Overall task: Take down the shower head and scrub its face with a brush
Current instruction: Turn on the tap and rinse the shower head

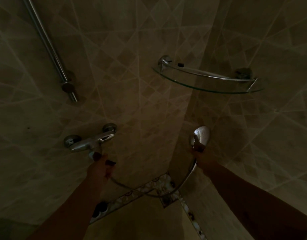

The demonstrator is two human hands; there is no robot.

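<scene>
The light is dim. My right hand [202, 155] grips the handle of the chrome shower head [201, 134], holding it up near the corner of the tiled walls with its round shiny back toward me; its face is hidden. A metal hose [149, 194] loops down from that handle and across to my left hand [100, 168]. The fingers of that hand curl round the hose end just below the chrome mixer tap [87, 143]. No brush is in view.
A chrome slide rail [50, 49] runs down the left wall and ends above the tap. A glass corner shelf [208, 84] with a metal rail hangs at upper right. A patterned tile border [132, 193] crosses the wall below, with a dark object [100, 208] by it.
</scene>
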